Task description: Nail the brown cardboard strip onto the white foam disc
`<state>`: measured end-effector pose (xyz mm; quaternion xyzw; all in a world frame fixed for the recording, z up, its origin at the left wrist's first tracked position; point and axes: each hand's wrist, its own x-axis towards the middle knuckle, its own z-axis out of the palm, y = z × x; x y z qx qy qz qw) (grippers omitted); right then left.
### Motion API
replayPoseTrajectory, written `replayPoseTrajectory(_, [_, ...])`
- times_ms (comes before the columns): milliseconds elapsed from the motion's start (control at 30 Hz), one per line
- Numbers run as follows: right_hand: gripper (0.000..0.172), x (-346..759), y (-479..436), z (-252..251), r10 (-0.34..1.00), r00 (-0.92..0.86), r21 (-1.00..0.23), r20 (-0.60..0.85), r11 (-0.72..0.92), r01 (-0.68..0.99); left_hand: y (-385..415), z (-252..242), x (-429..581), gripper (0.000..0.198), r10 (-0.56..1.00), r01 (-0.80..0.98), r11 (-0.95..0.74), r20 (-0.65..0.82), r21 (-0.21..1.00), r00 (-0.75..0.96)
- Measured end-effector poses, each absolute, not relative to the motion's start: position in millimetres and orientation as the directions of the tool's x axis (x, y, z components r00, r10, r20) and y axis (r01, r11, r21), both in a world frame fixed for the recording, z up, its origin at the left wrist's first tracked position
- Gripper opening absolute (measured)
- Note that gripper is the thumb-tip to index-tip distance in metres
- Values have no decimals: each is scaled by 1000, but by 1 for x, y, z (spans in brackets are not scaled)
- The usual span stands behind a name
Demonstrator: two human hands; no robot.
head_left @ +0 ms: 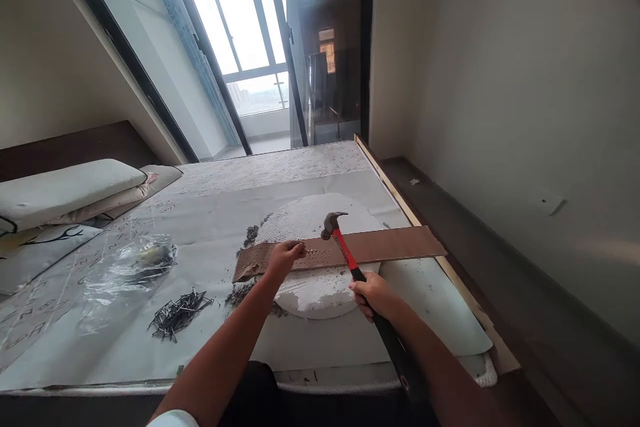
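Observation:
My right hand is closed round the red and black handle of a hammer, whose steel head hovers just above a long brown wooden board. The board lies across a round white foam slab on the covered surface. My left hand rests on the left part of the board with fingertips pinched together, apparently on a nail too small to make out. Rows of small nail heads or holes dot the board beside my left fingers.
A pile of dark nails lies to the left, beside a crumpled clear plastic bag. Grey crumbs are scattered by the slab. Pillows are stacked at far left. A wooden edge strip borders the dark floor on the right.

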<state>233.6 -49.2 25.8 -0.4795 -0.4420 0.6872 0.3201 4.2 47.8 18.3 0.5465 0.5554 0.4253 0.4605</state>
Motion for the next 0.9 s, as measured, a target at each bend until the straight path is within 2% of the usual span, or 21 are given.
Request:
replayPoseTrajectory(167, [13,235,-46,25,864,-340,-914,-371,-404,-33,63,13,30,36,999,322,-21,13,947,30])
replayPoseTrajectory(300, [15,233,-46,26,872,-332,-921,-359,-388,-24,73,2,40,31,975,604,-174,221,777,-3])
replayPoseTrajectory(367, [16,232,-46,26,874,-334,-926,-354,-379,-9,76,-6,41,29,964,684,-191,267,704,-5])
replayPoseTrajectory(500, [20,230,-47,25,863,-364,-927,-349,-376,-3,77,-20,41,25,959,718,-206,282,665,14])
replayPoseTrajectory(900, [21,228,-54,29,881,-351,-942,-319,-336,11,80,-28,38,24,949,721,-228,316,655,12])
